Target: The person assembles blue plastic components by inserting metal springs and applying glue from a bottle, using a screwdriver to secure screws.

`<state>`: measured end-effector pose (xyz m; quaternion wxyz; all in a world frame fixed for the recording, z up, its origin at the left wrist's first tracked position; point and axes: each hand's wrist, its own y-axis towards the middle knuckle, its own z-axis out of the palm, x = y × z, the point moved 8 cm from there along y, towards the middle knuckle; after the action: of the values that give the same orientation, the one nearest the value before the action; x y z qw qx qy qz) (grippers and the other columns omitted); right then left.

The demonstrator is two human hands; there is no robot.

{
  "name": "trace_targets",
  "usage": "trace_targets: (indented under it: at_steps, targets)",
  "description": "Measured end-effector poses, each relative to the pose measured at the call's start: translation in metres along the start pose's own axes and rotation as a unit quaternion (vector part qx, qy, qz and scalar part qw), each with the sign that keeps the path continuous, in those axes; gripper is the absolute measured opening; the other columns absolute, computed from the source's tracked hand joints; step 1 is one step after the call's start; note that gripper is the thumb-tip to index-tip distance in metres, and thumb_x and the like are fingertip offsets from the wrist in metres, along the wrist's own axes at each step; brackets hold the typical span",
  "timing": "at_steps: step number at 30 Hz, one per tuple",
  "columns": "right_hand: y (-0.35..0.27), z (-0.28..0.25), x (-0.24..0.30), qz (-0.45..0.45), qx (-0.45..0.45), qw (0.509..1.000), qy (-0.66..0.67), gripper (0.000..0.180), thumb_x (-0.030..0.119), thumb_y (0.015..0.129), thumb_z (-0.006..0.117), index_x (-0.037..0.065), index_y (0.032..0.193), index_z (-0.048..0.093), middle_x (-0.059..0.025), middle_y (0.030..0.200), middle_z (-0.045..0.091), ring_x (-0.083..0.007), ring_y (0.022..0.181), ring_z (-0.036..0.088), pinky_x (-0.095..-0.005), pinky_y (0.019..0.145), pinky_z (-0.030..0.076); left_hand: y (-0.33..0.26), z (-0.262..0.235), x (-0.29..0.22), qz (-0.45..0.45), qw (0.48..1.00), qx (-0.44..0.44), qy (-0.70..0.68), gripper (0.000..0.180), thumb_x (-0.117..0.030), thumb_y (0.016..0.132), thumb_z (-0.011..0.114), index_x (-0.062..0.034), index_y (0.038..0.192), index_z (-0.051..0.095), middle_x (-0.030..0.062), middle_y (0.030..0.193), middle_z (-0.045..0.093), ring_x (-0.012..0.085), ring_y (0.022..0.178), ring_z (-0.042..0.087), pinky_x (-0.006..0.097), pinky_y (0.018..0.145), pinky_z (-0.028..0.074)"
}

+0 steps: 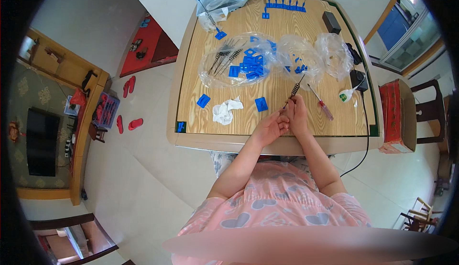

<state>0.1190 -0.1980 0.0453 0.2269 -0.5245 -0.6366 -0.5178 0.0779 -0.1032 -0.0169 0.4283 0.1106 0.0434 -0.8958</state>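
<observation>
My right hand [298, 117] grips a thin black rod with a coil spring [295, 89] by its lower part, the tip tilted up to the right. Against it, my left hand [270, 128] has curled fingers close to the rod's lower end; what they pinch is hidden. Left of the hands lie a blue square plate [261, 104], a crumpled white tissue [226, 111] and another blue square plate [203, 101]. A screwdriver with a clear reddish handle [325, 110] rests to the right.
Beyond my hands, a clear bag [206, 76] holds coiled rods and blue plates; another bag [306, 54] holds small blue parts. Several coiled rods stand in blue bases [287, 8] at the far edge. A white bottle [345, 95] and black box [358, 80] with a cable are right.
</observation>
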Motion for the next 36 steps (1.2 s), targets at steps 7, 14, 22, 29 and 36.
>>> trace_targets:
  at_steps: [7,14,22,29,36]
  targets:
    - [0.0,-0.001,0.007,-0.005,-0.002,1.0,-0.004,0.009,0.005,0.09,0.052,0.002,0.098,0.052,-0.0136,0.083,0.055,-0.0255,0.072,0.057,-0.0343,0.063,0.046,0.0,-0.002,0.0,0.002,1.0,-0.001,0.011,0.042,-0.029,0.096,0.047,-0.0075,0.131,0.043,0.007,0.099,0.062,0.0216,0.091,0.057,0.034,0.083,0.045]
    - [-0.002,0.002,0.001,0.022,0.009,1.0,0.018,0.008,0.004,0.09,0.05,0.003,0.098,0.052,-0.0121,0.081,0.055,-0.023,0.071,0.056,-0.0325,0.064,0.046,-0.004,0.007,-0.001,0.006,1.0,-0.01,-0.002,0.033,-0.027,0.096,0.046,-0.0103,0.125,0.048,0.0093,0.097,0.063,0.0215,0.087,0.058,0.034,0.081,0.046]
    - [0.0,0.001,0.008,0.011,0.001,1.0,0.018,0.005,0.005,0.091,0.049,0.002,0.094,0.05,-0.012,0.08,0.053,-0.0239,0.072,0.053,-0.033,0.065,0.043,-0.003,0.006,0.0,0.001,1.0,-0.02,-0.016,0.026,-0.026,0.096,0.048,-0.0143,0.118,0.054,0.0106,0.095,0.064,0.0215,0.086,0.059,0.033,0.079,0.047]
    - [0.001,0.001,0.008,-0.011,0.0,1.0,0.003,0.005,0.006,0.091,0.05,0.002,0.095,0.05,-0.0131,0.081,0.054,-0.0261,0.071,0.053,-0.0343,0.064,0.043,-0.003,0.004,-0.001,0.011,1.0,-0.003,0.001,0.035,-0.029,0.097,0.046,-0.0113,0.127,0.048,0.0087,0.098,0.064,0.02,0.088,0.059,0.033,0.081,0.046]
    - [-0.001,0.001,0.005,-0.006,-0.005,1.0,-0.004,0.006,0.006,0.091,0.05,0.002,0.095,0.051,-0.013,0.081,0.055,-0.0263,0.072,0.054,-0.0343,0.065,0.044,-0.003,0.005,0.001,0.003,1.0,0.004,-0.002,0.034,-0.028,0.096,0.047,-0.0124,0.127,0.049,0.0087,0.099,0.064,0.0202,0.089,0.059,0.033,0.08,0.046]
